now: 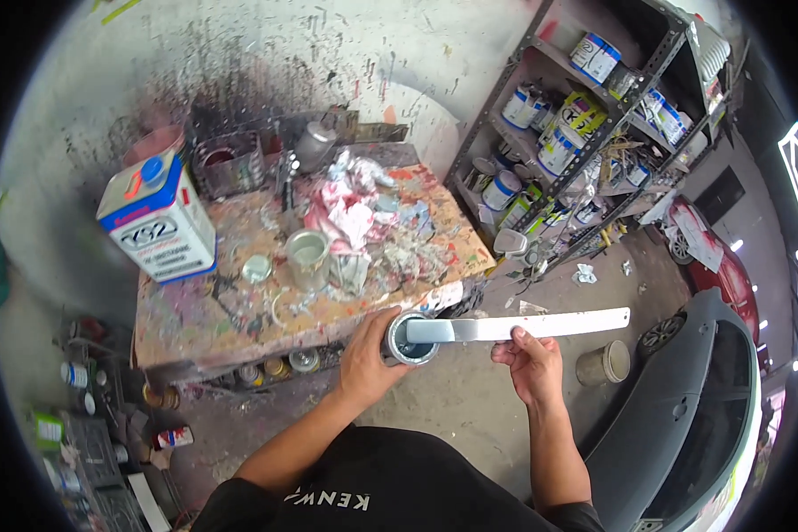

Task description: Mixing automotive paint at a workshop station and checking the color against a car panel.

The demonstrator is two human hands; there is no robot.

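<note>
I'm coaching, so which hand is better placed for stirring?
Likely the right hand: it holds the strip, whose end is at the mouth of the cup; the left hand holds the cup.

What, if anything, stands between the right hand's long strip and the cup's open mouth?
Nothing visible: the strip, held in the right hand, has its grey-coated end across the mouth of the cup in the left hand.

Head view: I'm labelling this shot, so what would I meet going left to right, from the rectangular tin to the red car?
Rectangular tin, translucent cup, open can, right hand, bucket, red car.
</note>
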